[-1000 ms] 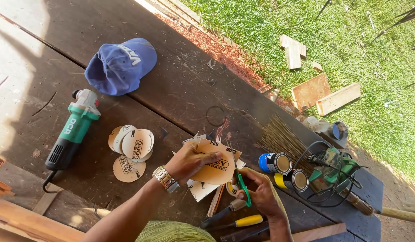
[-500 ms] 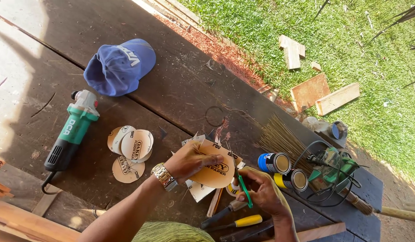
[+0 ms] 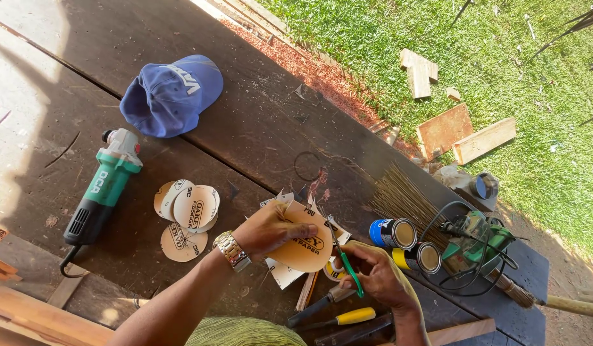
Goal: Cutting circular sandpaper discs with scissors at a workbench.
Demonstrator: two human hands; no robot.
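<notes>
fingers (image 3: pixel 295 229) of the left hand (image 3: pixel 267 229) are curled over the top edge of a tan sandpaper piece (image 3: pixel 304 242), thumb underneath, pinching it flat and holding it just above the dark wooden table (image 3: pixel 258 122). the right hand (image 3: pixel 373 275) is closed through the loops of green-handled scissors (image 3: pixel 345 266), fingers wrapped snug; the blades look only slightly parted, though they are thin and hard to read against the paper.

the step in hand looks like trimming the sheet round: its lower edge is already curved, while corners and slivers still stick out at the upper right. the blades meet the paper at its right edge, between the two hands. the next cut seems to call for the left hand to turn the sheet a little, feeding fresh edge into the blades while the right hand opens and closes along the curve.

the scissors' long axis runs from the handles at lower right up and to the left, tips pointing away from the person toward the sheet's upper edge. the sheet lies nearly flat, backing side up, its longer span running left to right.

offcuts (image 3: pixel 283 272) lie under the hands. finished discs (image 3: pixel 187 214) sit in a small pile well to the left, near a green angle grinder (image 3: pixel 104 186).
</notes>
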